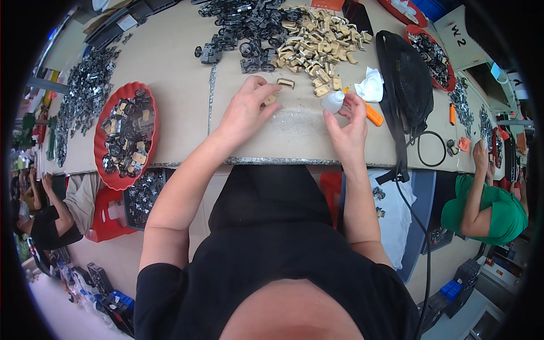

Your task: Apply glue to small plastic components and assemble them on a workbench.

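Note:
Over the middle of the table, my left hand (246, 110) is closed with its fingers round a small tan plastic part (268, 101). By its fingertips a tan and dark U-shaped clip (285, 83) lies on the table. My right hand (350, 122) grips a small translucent white squeeze bottle (332, 102), tilted, with a yellow nozzle (346, 89) pointing up and away. Just beyond both hands spreads a heap of tan parts (323, 42). Dark toy-car chassis (243, 31) with black wheels are piled beside it.
To the left stands a red scalloped tray (99, 136) of mixed parts. A black mesh bag (405, 79), a white tissue (370, 85) and an orange object (374, 114) lie at right. A black cable (422, 226) hangs over the edge. A green-shirted person (481, 209) works at right.

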The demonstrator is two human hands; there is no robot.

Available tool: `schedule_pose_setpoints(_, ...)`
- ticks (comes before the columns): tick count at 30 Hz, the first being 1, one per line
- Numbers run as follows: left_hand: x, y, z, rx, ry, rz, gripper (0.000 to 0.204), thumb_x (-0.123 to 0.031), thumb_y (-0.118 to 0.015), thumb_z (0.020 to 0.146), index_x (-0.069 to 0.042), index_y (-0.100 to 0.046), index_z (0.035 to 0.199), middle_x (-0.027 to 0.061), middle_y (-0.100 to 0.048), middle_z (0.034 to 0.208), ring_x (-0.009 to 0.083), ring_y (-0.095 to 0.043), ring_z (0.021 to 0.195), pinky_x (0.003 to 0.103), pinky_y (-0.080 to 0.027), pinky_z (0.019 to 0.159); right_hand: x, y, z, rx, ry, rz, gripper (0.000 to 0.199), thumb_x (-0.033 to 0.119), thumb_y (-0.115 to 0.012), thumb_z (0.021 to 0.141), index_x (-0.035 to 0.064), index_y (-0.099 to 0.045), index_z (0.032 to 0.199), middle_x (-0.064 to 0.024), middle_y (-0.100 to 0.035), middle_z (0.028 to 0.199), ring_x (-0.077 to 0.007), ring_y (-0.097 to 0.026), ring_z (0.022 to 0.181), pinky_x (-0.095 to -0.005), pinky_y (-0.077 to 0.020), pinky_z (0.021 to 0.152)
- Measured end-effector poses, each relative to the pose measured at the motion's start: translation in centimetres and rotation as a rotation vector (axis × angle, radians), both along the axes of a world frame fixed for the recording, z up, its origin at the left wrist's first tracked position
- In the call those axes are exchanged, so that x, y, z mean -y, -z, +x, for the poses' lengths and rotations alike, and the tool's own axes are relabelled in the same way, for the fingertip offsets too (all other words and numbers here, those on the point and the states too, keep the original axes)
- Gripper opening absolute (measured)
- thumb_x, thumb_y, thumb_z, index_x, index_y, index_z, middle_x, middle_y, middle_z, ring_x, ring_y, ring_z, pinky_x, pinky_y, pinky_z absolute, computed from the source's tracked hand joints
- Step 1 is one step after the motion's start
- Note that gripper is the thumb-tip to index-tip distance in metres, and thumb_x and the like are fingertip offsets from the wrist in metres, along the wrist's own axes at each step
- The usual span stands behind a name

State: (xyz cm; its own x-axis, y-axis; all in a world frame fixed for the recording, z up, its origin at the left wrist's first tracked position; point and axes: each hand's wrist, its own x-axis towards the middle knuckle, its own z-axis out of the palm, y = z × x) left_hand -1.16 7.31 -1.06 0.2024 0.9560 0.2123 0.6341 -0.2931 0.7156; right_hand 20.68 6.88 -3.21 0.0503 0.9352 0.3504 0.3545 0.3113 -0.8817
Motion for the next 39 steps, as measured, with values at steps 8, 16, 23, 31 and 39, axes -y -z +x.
schedule_pose_setpoints(8,-0.9,0.6,-2.1,-0.232,0.243,0.19,0.027,-0.001,-0.058,0.079,-0.004,-0.059,0.106,0.0096,-0.056,0.103,0.0195,-0.058,0.086,0.029,-0.048,0.073,-1.0,1.2,-0.1,0.003,-0.012,-0.097,0.041,0.011,-0.061,0.082,-0.0039,-0.042,0.116,-0.0153,-0.057,0.103,-0.0233,-0.056,0.094,-0.0328,-0.0434,0.084)
schedule_pose_setpoints(16,0.9,0.9,-2.4,0.911,-0.048,-0.533,0.016,-0.005,-0.055,0.086,0.003,-0.056,0.1,0.0082,-0.06,0.087,0.0131,-0.06,0.075,0.024,-0.05,0.067,0.5,-0.8,-0.9,-0.537,-0.225,-0.221,0.032,0.011,-0.055,0.087,-0.0019,-0.048,0.115,-0.0088,-0.057,0.098,-0.0121,-0.058,0.076,-0.023,-0.0456,0.069)
schedule_pose_setpoints(23,3.0,0.5,-2.1,1.388,-0.085,-0.673,0.017,-0.005,-0.055,0.086,0.002,-0.054,0.101,0.0101,-0.061,0.089,0.0157,-0.062,0.079,0.027,-0.053,0.074,0.2,-0.9,-2.8,-0.993,-0.279,-0.311,0.023,0.007,-0.059,0.085,0.0016,-0.052,0.106,-0.0073,-0.059,0.094,-0.0097,-0.053,0.071,-0.021,-0.0412,0.06)
schedule_pose_setpoints(31,3.0,1.0,-1.7,1.406,-0.088,-0.65,0.022,-0.007,-0.054,0.087,0.006,-0.053,0.105,0.0141,-0.061,0.098,0.021,-0.061,0.09,0.033,-0.052,0.083,-0.5,-0.6,-3.0,-1.054,-0.423,-0.294,0.023,0.014,-0.058,0.087,0.0031,-0.051,0.105,-0.0066,-0.057,0.097,-0.0114,-0.048,0.074,-0.0252,-0.0379,0.062)
schedule_pose_setpoints(39,3.3,1.9,-1.1,1.335,-0.038,-0.532,0.026,-0.009,-0.049,0.091,0.007,-0.053,0.111,0.0141,-0.06,0.1,0.0194,-0.058,0.094,0.034,-0.048,0.089,1.1,-0.4,-4.3,-0.745,-0.306,-0.145,0.023,0.013,-0.059,0.086,0.0011,-0.048,0.102,-0.007,-0.054,0.094,-0.0115,-0.053,0.079,-0.0237,-0.0449,0.071)
